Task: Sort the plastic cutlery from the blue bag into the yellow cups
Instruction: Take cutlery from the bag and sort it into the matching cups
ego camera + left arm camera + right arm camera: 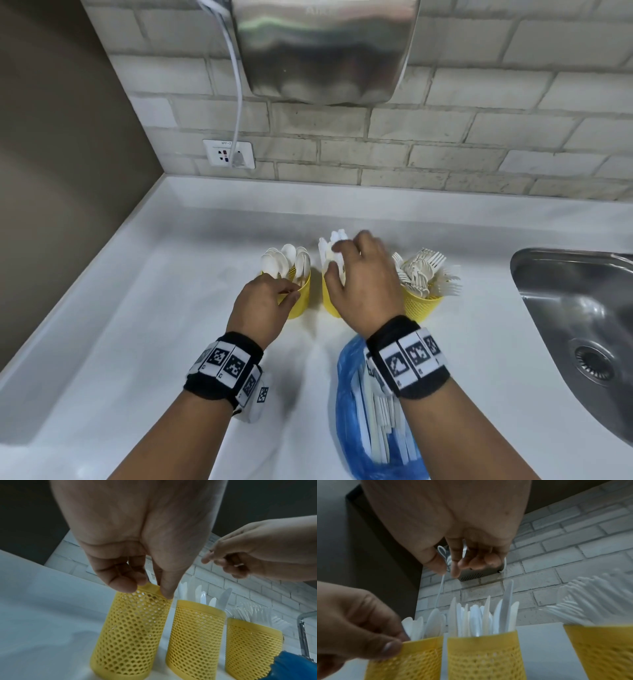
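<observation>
Three yellow mesh cups stand in a row on the white counter. The left cup [301,301] holds spoons [284,260]. The middle cup [329,301] holds knives [476,615], and the right cup [421,305] holds forks [424,270]. My left hand [149,586] pinches the rim of the left cup [130,635] between thumb and fingers. My right hand [452,568] hovers over the knife tips with its fingers loosely curled, and nothing shows in them. The blue bag [346,411] lies near me under my right wrist, with white cutlery inside.
A steel sink [582,301] is set into the counter at the right. A metal hand dryer [325,51] hangs on the brick wall above the cups, and its cable [238,102] runs down to a wall outlet [228,153]. Bare counter [137,342] lies to the left.
</observation>
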Demonstrator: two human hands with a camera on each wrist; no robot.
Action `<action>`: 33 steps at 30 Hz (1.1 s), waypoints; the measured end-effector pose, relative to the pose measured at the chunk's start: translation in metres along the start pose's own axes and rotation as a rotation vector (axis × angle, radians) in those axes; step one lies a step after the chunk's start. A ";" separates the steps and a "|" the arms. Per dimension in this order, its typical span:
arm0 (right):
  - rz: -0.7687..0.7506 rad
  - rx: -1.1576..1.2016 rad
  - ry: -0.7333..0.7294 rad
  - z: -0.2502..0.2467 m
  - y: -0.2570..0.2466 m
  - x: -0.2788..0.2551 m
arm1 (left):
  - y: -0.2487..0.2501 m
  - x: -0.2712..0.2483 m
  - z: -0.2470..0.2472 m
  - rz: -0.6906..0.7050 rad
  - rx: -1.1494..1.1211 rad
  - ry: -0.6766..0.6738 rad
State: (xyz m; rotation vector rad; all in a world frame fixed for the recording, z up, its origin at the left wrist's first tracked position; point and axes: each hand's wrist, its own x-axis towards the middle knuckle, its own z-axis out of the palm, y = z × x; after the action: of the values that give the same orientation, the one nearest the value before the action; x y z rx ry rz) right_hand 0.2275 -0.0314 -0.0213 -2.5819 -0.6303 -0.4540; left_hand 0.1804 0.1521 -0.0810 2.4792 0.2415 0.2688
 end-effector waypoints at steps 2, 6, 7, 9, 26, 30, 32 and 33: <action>0.052 0.020 -0.120 0.001 -0.004 -0.017 | -0.003 -0.002 0.000 -0.002 0.018 0.012; 0.116 -0.076 -0.342 0.010 0.003 -0.036 | -0.005 -0.005 -0.001 0.008 0.045 0.042; 0.134 -0.080 -0.358 0.011 0.005 -0.038 | -0.004 -0.005 -0.001 0.012 0.045 0.053; 0.154 -0.083 -0.353 0.014 0.009 -0.040 | -0.004 -0.007 -0.001 0.020 0.044 0.072; 0.140 0.104 -0.153 0.018 0.024 -0.026 | 0.005 -0.001 -0.007 0.021 -0.005 0.150; 0.116 0.256 -0.017 0.002 0.028 -0.025 | 0.030 -0.008 -0.012 0.161 -0.083 0.172; 0.115 0.309 0.049 -0.007 0.031 -0.024 | 0.044 -0.015 -0.013 0.195 -0.118 0.089; 0.118 0.326 0.079 -0.011 0.032 -0.025 | 0.050 -0.020 -0.012 0.210 -0.136 0.030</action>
State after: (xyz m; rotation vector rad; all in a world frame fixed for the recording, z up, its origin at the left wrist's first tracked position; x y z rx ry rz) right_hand 0.2201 -0.0714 -0.0327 -2.2661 -0.4768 -0.3773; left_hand 0.1638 0.1148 -0.0434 2.3678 -0.0248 0.3970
